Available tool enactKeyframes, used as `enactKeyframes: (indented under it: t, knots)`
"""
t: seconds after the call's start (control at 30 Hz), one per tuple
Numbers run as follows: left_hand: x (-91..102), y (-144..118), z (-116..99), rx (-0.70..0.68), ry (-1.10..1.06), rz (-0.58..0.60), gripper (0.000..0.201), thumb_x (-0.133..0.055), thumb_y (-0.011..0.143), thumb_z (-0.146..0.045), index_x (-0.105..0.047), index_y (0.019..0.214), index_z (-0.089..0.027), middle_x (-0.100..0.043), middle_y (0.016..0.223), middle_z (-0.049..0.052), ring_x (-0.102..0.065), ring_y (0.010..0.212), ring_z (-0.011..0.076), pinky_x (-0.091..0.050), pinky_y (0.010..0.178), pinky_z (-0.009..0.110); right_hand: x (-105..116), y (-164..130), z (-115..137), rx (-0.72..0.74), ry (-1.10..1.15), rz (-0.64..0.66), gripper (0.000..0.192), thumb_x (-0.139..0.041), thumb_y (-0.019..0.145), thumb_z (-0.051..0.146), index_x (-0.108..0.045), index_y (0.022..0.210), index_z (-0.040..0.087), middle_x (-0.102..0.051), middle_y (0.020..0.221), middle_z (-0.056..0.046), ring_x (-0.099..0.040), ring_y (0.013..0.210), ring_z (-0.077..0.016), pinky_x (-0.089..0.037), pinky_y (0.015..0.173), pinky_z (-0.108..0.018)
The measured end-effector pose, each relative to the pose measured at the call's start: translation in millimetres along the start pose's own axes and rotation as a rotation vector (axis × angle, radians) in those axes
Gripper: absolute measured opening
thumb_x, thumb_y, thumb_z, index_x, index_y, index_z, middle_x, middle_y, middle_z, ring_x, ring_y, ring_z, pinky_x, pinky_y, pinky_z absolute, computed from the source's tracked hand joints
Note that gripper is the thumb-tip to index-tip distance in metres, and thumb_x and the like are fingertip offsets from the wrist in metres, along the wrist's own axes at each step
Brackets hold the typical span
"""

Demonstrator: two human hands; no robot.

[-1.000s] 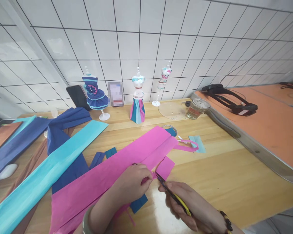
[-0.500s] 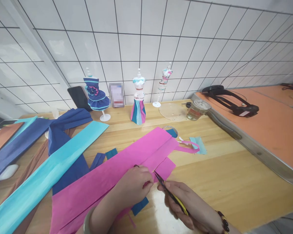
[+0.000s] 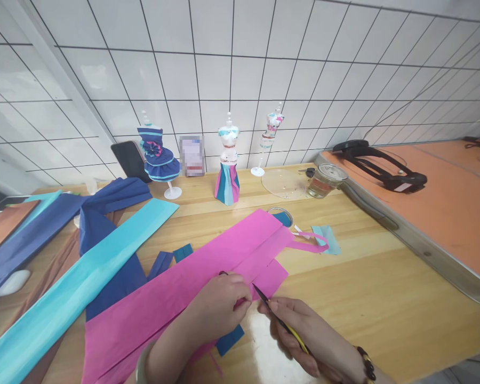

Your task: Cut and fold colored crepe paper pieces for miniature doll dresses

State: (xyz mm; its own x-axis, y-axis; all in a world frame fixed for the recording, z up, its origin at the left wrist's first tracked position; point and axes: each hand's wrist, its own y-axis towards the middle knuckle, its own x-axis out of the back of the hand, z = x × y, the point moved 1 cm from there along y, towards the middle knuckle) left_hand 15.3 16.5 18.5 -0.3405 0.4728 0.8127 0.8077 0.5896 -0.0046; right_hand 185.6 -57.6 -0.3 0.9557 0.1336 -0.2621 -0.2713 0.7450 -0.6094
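Left hand [image 3: 220,301] pinches the pink crepe paper [image 3: 184,288], fingers closed on its near edge, mid-table. Right hand [image 3: 312,336] closed round the scissors [image 3: 280,320]. Since a second ago the blades have crept slightly leftward into the sheet; cut appears to be advancing. Far: dress mannequins [image 3: 227,165].

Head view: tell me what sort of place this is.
Probably a craft or hobby workbench. Small dress-form mannequins in paper dresses stand along a white tiled wall, crepe paper strips cover the wooden table, and the right hand works scissors through pink paper.
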Motion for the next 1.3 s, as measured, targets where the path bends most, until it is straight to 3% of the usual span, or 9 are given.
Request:
enactKeyframes:
  t: [0.13, 0.2, 0.33, 0.7, 1.13, 1.3]
  knots:
    - [-1.8, -1, -3, 0.074, 0.039, -0.049, 0.008, -0.048, 0.083, -0.023, -0.052, 0.078, -0.019, -0.059, 0.08, 0.0, -0.052, 0.077, 0.0159, -0.037, 0.069, 0.028, 0, 1, -1, 0.012, 0.004, 0.004, 0.04, -0.043, 0.083, 0.055, -0.051, 0.086, 0.016, -0.041, 0.043, 0.011, -0.023, 0.02, -0.0004, -0.013, 0.025, -0.015]
    - [-4.1, -1, -6, 0.106, 0.096, -0.071, 0.012, -0.052, 0.081, -0.03, -0.052, 0.087, -0.02, -0.059, 0.088, 0.003, -0.051, 0.082, 0.0196, -0.038, 0.071, 0.032, 0, 1, -2, 0.011, -0.004, 0.002, 0.04, -0.042, 0.083, 0.055, -0.05, 0.083, 0.016, -0.042, 0.044, 0.011, -0.024, 0.02, -0.0005, -0.012, 0.024, -0.016]
    - [-10.0, 2, -10, 0.134, 0.203, -0.066, 0.017, -0.051, 0.079, -0.025, -0.05, 0.095, -0.02, -0.056, 0.094, 0.005, -0.048, 0.091, 0.0237, -0.038, 0.078, 0.037, 0, 2, -3, 0.023, 0.0, 0.004, 0.039, -0.042, 0.084, 0.055, -0.05, 0.083, 0.017, -0.041, 0.043, 0.011, -0.025, 0.021, -0.0002, -0.017, 0.028, -0.016]
    - [-21.5, 9, -11, 0.224, 0.324, -0.082, 0.013, -0.04, 0.082, -0.016, -0.052, 0.084, -0.018, -0.055, 0.085, 0.005, -0.05, 0.081, 0.0226, -0.042, 0.069, 0.036, -2, 1, -3, 0.038, 0.007, 0.001, 0.039, -0.041, 0.084, 0.054, -0.051, 0.084, 0.016, -0.041, 0.041, 0.013, -0.026, 0.021, 0.0002, -0.028, 0.038, -0.018]
    - [-25.7, 15, -1, 0.195, 0.373, -0.091, 0.018, -0.041, 0.084, -0.013, -0.057, 0.076, -0.018, -0.058, 0.08, 0.004, -0.054, 0.076, 0.0206, -0.041, 0.062, 0.031, -2, 0, -1, -0.003, 0.037, -0.01, 0.041, -0.043, 0.083, 0.055, -0.049, 0.092, 0.016, -0.043, 0.045, 0.011, -0.027, 0.021, -0.0018, -0.015, 0.023, -0.015]
    - [-26.6, 15, 2, 0.207, 0.32, -0.112, 0.015, -0.044, 0.082, -0.014, -0.056, 0.074, -0.018, -0.058, 0.079, 0.002, -0.054, 0.076, 0.0183, -0.039, 0.063, 0.028, -3, -4, 2, -0.001, 0.09, 0.003, 0.043, -0.045, 0.081, 0.056, -0.049, 0.094, 0.016, -0.042, 0.044, 0.011, -0.026, 0.022, -0.0017, -0.018, 0.022, -0.013]
